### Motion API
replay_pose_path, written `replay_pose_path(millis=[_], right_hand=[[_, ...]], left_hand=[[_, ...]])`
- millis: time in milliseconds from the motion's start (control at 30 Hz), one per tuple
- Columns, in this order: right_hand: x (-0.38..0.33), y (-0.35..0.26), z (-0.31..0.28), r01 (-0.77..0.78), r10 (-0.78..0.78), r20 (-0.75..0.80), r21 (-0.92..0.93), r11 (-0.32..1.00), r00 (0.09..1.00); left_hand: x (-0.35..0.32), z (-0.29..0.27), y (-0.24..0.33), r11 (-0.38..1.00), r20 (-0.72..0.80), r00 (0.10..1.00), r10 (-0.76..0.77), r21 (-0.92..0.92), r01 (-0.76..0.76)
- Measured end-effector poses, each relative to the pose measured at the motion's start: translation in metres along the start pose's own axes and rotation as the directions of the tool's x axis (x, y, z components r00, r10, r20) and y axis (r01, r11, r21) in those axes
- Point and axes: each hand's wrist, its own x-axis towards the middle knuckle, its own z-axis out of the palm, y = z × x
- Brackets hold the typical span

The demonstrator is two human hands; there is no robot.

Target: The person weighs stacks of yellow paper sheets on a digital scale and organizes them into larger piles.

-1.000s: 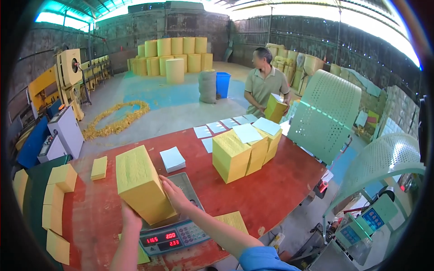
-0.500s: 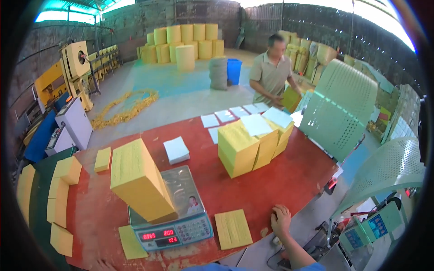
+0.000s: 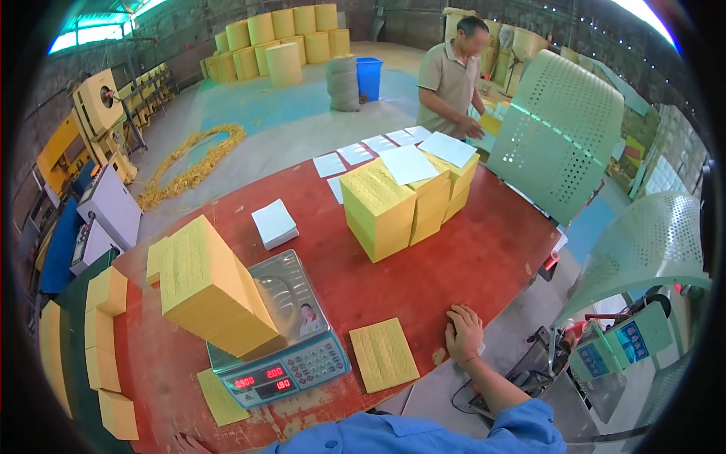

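A tall yellow block of stacked sheets [image 3: 212, 287] stands tilted on the steel pan of a digital scale [image 3: 291, 344] near the front of the red table [image 3: 454, 257]. My right hand [image 3: 463, 333] rests flat on the table's front right edge, fingers together, holding nothing. A thin yellow pad [image 3: 382, 354] lies just left of it. Only the fingertips of my left hand [image 3: 181, 443] show at the bottom edge, beside a flat yellow sheet [image 3: 219, 397], and I cannot tell how they are held.
Several yellow stacks topped with white sheets [image 3: 408, 193] stand mid-table, a white paper pile [image 3: 274, 223] behind the scale. Another person [image 3: 454, 76] works at the far side. More yellow blocks [image 3: 102, 333] line the left. Perforated green chairs [image 3: 563, 129] crowd the right.
Both hands have left the yellow block on the scale. My right hand moved down to the table's front right edge; my left dropped to the bottom of view.
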Motion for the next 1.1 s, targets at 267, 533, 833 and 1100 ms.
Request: replay_pose_path(millis=[267, 533, 833, 1100], right_hand=[[-0.002, 0.0, -0.002, 0.002, -0.002, -0.007, 0.02, 1.0, 1.0], [0.002, -0.001, -0.004, 0.004, -0.003, -0.019, 0.024, 1.0, 1.0], [0.001, 0.002, -0.002, 0.016, -0.015, -0.058, 0.017, 1.0, 0.998], [-0.001, 0.002, 0.001, 0.015, -0.014, -0.057, 0.011, 1.0, 0.998]], left_hand=[[-0.003, -0.002, -0.002, 0.994, -0.093, 0.995, 0.041, -0.096, -0.049], [0.015, 0.009, 0.005, 0.992, -0.245, 0.968, 0.052, 0.123, -0.022], [0.043, 0.041, 0.038, 0.99, -0.299, 0.954, 0.002, 0.135, 0.04], [0.039, 0.052, 0.057, 0.981, -0.303, 0.952, -0.048, 0.165, 0.103]])
